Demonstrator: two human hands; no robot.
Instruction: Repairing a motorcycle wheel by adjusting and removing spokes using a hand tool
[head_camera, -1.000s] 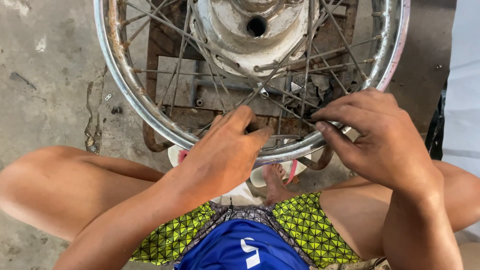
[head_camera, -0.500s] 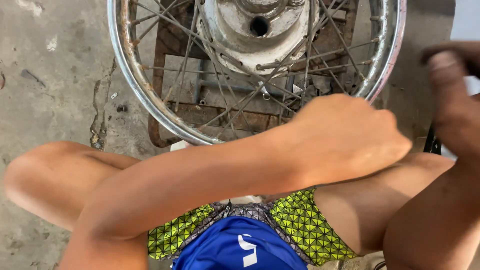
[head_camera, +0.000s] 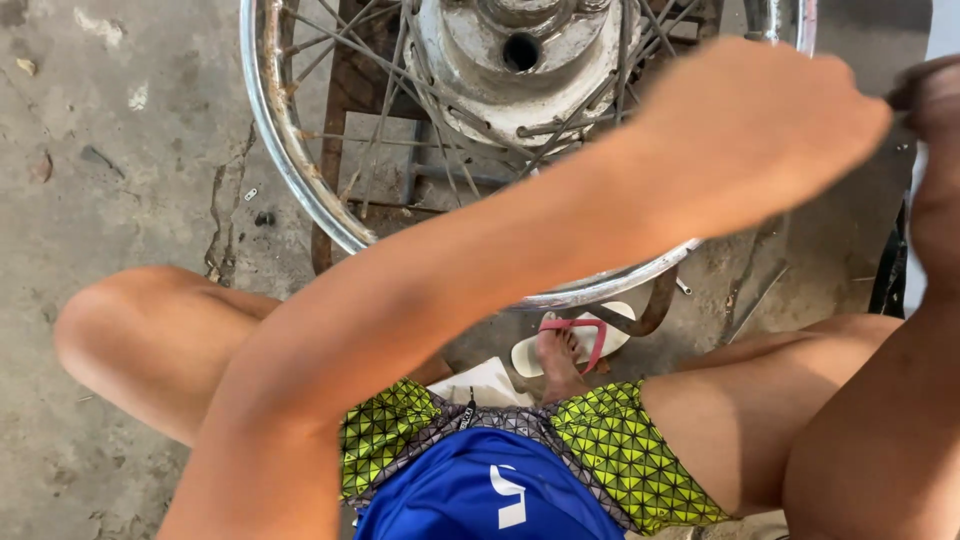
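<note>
Left hand (head_camera: 760, 140) is crossing fisted over the spoked wheel (head_camera: 300, 160) toward the right hand (head_camera: 925, 95) (grips blurred, can't tell), wheel lying untouched.

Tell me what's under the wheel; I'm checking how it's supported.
Under the wheel, a rusty metal stand shows through the spokes, on the concrete floor. The left arm covers the wheel's near right side, so the stand there is hidden.

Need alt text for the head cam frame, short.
Seated person's left hand crosses, blurred, over a spoked wheel with a grey hub on cracked concrete; right hand at the frame's right edge. One foot in a pink-strapped sandal below the rim.
</note>
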